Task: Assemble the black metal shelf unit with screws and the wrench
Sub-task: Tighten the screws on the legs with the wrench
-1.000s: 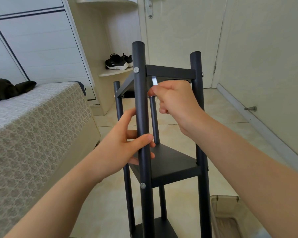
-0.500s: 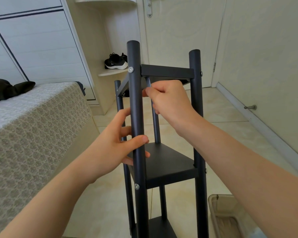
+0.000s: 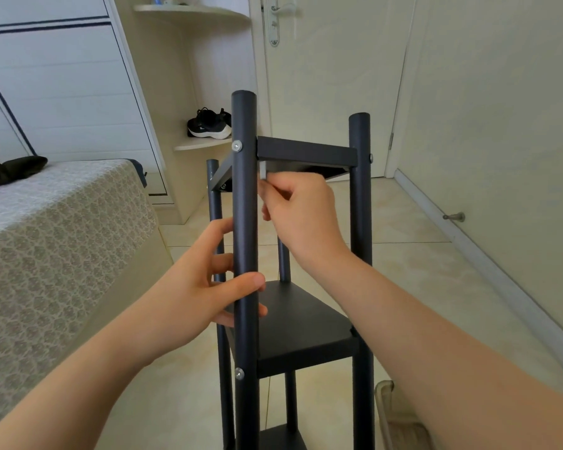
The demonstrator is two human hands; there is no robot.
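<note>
The black metal shelf unit (image 3: 306,332) stands upright on the floor in front of me, with round posts and square shelves. My left hand (image 3: 192,293) grips the near left post (image 3: 245,222) at mid height, thumb across its front. My right hand (image 3: 298,216) is just under the top shelf (image 3: 306,154) and pinches a small silver wrench (image 3: 262,170) behind that post. Silver screw heads show on the near post at the top shelf (image 3: 237,146) and at the middle shelf (image 3: 239,373). What the wrench tip engages is hidden.
A bed with a patterned cover (image 3: 46,238) lies close on the left. Behind the unit are a corner shelf with black sneakers (image 3: 208,125) and a door (image 3: 332,76). A wall with a doorstop (image 3: 454,217) runs along the right. A basket (image 3: 400,417) sits by my right arm.
My right hand shifted slightly under the top shelf and the wrench now stands upright beside the post. My left hand keeps its grip. The view tilted a little.
</note>
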